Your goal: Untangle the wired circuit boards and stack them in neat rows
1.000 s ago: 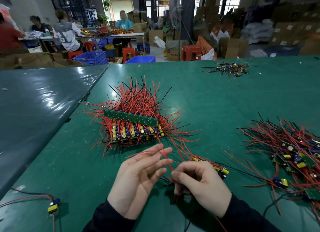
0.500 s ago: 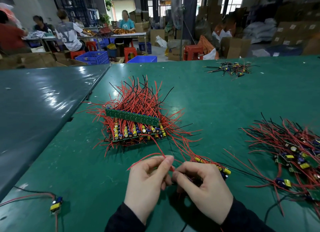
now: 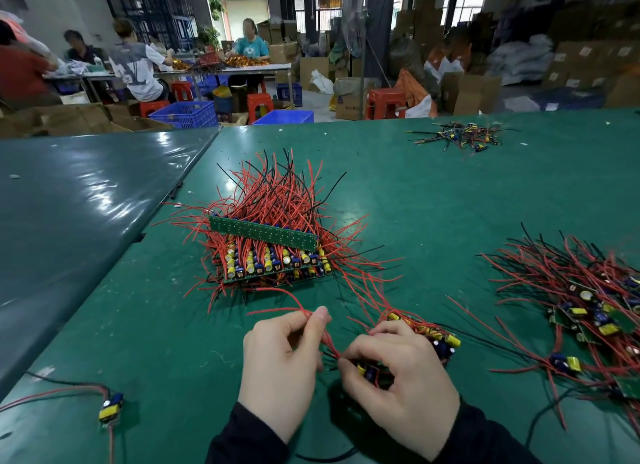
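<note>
Two bare hands are working low over a green table (image 3: 433,193). The left hand (image 3: 282,366) is pinching a red wire (image 3: 301,309) between thumb and forefinger, its other fingers curled in. The right hand (image 3: 403,384) is closing around a small circuit board (image 3: 370,372), most of it hidden behind the fingers; a short row of boards (image 3: 429,332) is peeking out just past the knuckles. Beyond the hands, a stacked block of boards (image 3: 273,256) is sitting in rows, bristling with red and black leads. A tangled heap (image 3: 588,308) is lying well to the right, cut off by the frame edge. A single wired board (image 3: 110,406) is resting near the left, its leads running out of view. A far cluster (image 3: 464,138) is too small to make out.
</note>
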A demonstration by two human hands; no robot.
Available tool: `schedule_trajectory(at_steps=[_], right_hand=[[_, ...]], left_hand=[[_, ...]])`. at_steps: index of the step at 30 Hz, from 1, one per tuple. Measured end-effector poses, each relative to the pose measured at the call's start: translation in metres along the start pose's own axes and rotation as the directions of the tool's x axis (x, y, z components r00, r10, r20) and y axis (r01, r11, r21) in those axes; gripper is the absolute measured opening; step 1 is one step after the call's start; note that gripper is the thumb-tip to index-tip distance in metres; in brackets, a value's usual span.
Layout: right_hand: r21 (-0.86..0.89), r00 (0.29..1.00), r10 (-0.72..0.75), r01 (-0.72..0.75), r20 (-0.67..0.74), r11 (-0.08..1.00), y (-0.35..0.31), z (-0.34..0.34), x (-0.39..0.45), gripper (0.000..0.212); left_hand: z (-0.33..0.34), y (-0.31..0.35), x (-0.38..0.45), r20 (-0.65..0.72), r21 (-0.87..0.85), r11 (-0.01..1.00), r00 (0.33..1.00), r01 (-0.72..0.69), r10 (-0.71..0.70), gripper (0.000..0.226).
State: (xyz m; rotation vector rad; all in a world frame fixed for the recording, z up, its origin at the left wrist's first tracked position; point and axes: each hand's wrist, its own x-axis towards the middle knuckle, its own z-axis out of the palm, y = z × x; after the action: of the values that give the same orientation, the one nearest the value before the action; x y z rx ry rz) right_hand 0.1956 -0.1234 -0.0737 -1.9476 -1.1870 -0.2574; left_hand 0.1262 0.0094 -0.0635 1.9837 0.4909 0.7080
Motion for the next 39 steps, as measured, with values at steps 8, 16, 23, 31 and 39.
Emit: schedule_trajectory(at_steps=[8,16,23,31,39], right_hand=[[0.126,0.994,0.099,-0.105,0.056,0.986,-0.002,-0.002,0.002,0.014],[0.617,0.914,0.208,-0.390,0.348,0.683,-0.010,-0.013,0.011,0.016],[0.736,0.887,0.181,-0.454,0.424,0.502,-0.010,-0.017,0.016,0.015],[0.588,0.932,0.193,-0.344,0.306,0.732,-0.005,-0.014,0.012,0.019],[0.487,0.954,0.162,-0.270,0.253,0.831,-0.002,-0.012,0.009,0.018]], left_hand=[[-0.008,0.005,0.008,0.160,-0.455,0.869,0.978,0.194,-0.134,0.018],[-0.020,0.016,0.010,0.381,-0.708,0.531,0.884,0.466,-0.269,0.019],[-0.022,0.021,0.013,0.484,-0.767,0.276,0.805,0.579,-0.344,0.019],[-0.027,0.023,0.017,0.421,-0.801,0.274,0.827,0.532,-0.373,0.023],[-0.030,0.019,0.016,0.405,-0.786,0.335,0.842,0.519,-0.356,0.028]])
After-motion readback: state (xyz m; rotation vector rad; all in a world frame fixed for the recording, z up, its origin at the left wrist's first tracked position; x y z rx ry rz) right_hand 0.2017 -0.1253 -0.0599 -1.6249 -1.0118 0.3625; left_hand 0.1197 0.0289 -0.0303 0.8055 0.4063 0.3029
